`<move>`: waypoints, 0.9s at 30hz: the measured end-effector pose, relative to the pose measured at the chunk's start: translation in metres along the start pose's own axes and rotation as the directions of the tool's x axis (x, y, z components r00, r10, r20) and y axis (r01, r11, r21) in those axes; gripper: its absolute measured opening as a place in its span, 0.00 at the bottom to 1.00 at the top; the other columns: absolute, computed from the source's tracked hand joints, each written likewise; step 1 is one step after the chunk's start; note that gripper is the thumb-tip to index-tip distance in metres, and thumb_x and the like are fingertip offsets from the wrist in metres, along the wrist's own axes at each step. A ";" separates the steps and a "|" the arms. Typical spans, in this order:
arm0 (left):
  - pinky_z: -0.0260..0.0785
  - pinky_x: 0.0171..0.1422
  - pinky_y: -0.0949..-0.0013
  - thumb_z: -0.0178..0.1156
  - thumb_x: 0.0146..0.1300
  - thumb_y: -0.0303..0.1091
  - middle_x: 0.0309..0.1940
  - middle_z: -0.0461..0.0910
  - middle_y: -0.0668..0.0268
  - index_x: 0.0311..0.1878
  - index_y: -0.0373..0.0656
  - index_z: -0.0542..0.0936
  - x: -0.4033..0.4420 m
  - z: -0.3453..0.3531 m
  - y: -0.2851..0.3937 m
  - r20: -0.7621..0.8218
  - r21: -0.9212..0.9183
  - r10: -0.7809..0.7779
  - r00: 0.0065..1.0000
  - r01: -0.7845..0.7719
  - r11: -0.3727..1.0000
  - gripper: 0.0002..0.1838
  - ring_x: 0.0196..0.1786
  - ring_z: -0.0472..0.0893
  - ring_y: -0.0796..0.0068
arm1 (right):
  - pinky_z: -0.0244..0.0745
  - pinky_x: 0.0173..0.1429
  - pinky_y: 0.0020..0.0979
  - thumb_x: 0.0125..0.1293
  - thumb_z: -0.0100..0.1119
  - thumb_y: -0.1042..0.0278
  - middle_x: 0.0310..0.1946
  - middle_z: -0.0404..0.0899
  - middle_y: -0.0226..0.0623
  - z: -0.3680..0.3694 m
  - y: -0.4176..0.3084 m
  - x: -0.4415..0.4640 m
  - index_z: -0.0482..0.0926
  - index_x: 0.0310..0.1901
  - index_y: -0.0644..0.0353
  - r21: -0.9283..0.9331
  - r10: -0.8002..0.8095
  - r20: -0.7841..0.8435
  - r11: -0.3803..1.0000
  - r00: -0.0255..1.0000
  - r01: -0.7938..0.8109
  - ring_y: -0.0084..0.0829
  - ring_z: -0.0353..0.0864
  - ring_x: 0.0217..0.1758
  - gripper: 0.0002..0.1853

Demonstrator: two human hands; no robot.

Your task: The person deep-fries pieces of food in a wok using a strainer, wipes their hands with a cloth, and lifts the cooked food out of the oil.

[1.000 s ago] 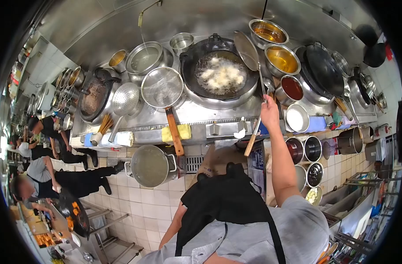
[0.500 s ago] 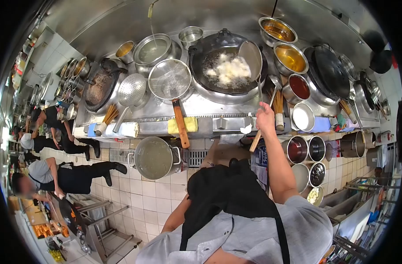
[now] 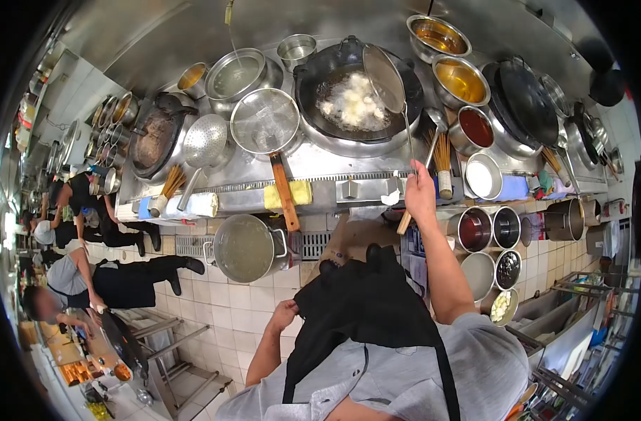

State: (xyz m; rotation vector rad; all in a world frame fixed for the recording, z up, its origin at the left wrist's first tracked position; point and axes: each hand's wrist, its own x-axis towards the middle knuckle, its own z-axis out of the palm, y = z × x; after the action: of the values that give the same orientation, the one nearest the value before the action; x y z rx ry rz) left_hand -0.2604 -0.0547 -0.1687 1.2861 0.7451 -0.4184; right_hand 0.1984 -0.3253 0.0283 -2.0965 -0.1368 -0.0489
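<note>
My right hand [image 3: 420,195] is wrapped around the long handle of a wide skimmer [image 3: 386,78], whose round head is tilted over the right side of a black wok [image 3: 310,105]. Pale food pieces [image 3: 354,104] bubble in the wok's oil. The skimmer's wooden handle end [image 3: 405,223] sticks out below my fist. By my left side, my left hand [image 3: 285,313] has its fingers closed at the edge of my black apron [image 3: 355,302], pinching the cloth. A ladle [image 3: 435,123] leans right of the skimmer, beside a bamboo brush [image 3: 443,168].
A mesh strainer [image 3: 266,121] and a perforated skimmer [image 3: 207,140] lie left of the wok. Bowls of oil [image 3: 461,79] and red sauce [image 3: 476,126] stand right. A tall pot [image 3: 243,248] is below the counter. Co-workers [image 3: 124,281] work at far left.
The skimmer's head has shifted left and up and tipped steeper. My left hand has come into view at the apron's edge. A co-worker at left has leaned and moved an arm.
</note>
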 end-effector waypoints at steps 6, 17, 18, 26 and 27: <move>0.72 0.39 0.72 0.61 0.66 0.44 0.27 0.79 0.68 0.42 0.42 0.81 0.050 -0.034 0.036 -0.361 -0.001 0.050 0.931 -0.054 0.999 0.14 0.34 0.81 0.74 | 0.72 0.57 0.37 0.70 0.48 0.72 0.49 0.81 0.53 -0.003 -0.012 -0.009 0.70 0.62 0.62 0.056 0.034 0.078 0.998 0.996 -0.039 0.48 0.81 0.52 0.20; 0.72 0.29 0.69 0.55 0.72 0.46 0.32 0.78 0.62 0.52 0.47 0.71 0.162 0.039 0.263 -0.301 -0.555 0.022 0.953 -0.193 0.809 0.15 0.29 0.78 0.72 | 0.66 0.34 0.24 0.69 0.48 0.75 0.29 0.75 0.28 0.021 0.009 -0.001 0.72 0.61 0.63 0.161 0.073 0.161 0.982 0.984 -0.099 0.17 0.68 0.28 0.19; 0.70 0.26 0.70 0.55 0.72 0.45 0.29 0.78 0.63 0.50 0.47 0.71 0.168 0.040 0.266 -0.334 -0.506 0.002 0.943 -0.181 0.843 0.13 0.25 0.76 0.74 | 0.68 0.37 0.26 0.69 0.48 0.75 0.29 0.76 0.32 0.020 0.012 0.006 0.73 0.60 0.63 0.177 0.086 0.157 0.978 0.984 -0.114 0.21 0.71 0.29 0.19; 0.65 0.21 0.76 0.55 0.72 0.41 0.23 0.76 0.70 0.43 0.45 0.76 0.111 0.030 0.269 -0.309 -0.455 -0.010 0.951 -0.139 0.880 0.10 0.20 0.71 0.81 | 0.73 0.52 0.33 0.67 0.49 0.75 0.41 0.82 0.50 -0.002 0.054 0.059 0.74 0.57 0.64 0.140 0.048 -0.018 0.989 0.999 -0.045 0.38 0.82 0.43 0.18; 0.66 0.22 0.75 0.55 0.72 0.41 0.23 0.77 0.69 0.44 0.45 0.76 0.106 0.026 0.268 -0.316 -0.436 -0.010 0.949 -0.136 0.889 0.10 0.20 0.72 0.80 | 0.73 0.53 0.34 0.67 0.50 0.74 0.43 0.82 0.51 -0.002 0.060 0.066 0.75 0.57 0.64 0.137 0.053 -0.031 0.989 0.998 -0.049 0.40 0.82 0.45 0.18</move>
State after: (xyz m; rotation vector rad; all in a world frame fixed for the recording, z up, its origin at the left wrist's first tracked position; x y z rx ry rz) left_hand -0.0016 0.0012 -0.0520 0.9333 0.9960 0.0251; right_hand 0.2712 -0.3522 -0.0162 -1.9612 -0.0637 -0.0437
